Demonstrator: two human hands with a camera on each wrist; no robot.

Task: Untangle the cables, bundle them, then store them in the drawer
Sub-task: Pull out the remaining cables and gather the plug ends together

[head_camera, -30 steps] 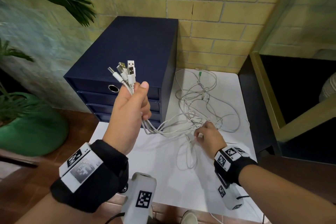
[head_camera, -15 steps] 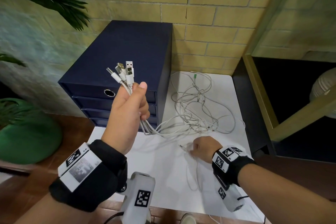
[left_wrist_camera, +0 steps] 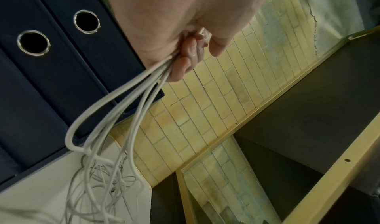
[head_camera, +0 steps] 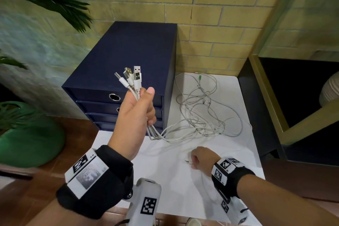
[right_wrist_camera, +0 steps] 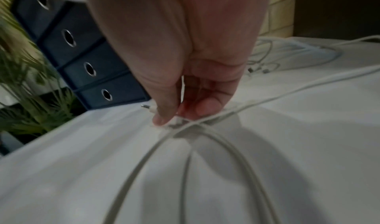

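My left hand (head_camera: 141, 110) is raised in front of the drawer unit and grips several white cables just below their USB plugs (head_camera: 133, 77), which stick up above the fist. The same grip shows in the left wrist view, where my left hand (left_wrist_camera: 185, 52) has the cables (left_wrist_camera: 127, 107) trailing down from it. They run to a loose tangle of white cables (head_camera: 203, 113) on the white tabletop (head_camera: 165, 170). Near the table's front, my right hand (head_camera: 199, 158) pinches a cable end with a small metal plug (head_camera: 187, 161); in the right wrist view my right hand (right_wrist_camera: 174, 115) holds it low over the table.
A dark blue drawer unit (head_camera: 132, 57) with round pull holes (head_camera: 114, 97) stands at the back left of the table, all drawers closed. A brick wall is behind. A green plant pot (head_camera: 27, 134) sits to the left, a black and gold shelf frame (head_camera: 271, 108) to the right.
My right hand has drawn back from the tangle towards me, pulling a cable end along with it. The left hand has stayed raised with the plugs.
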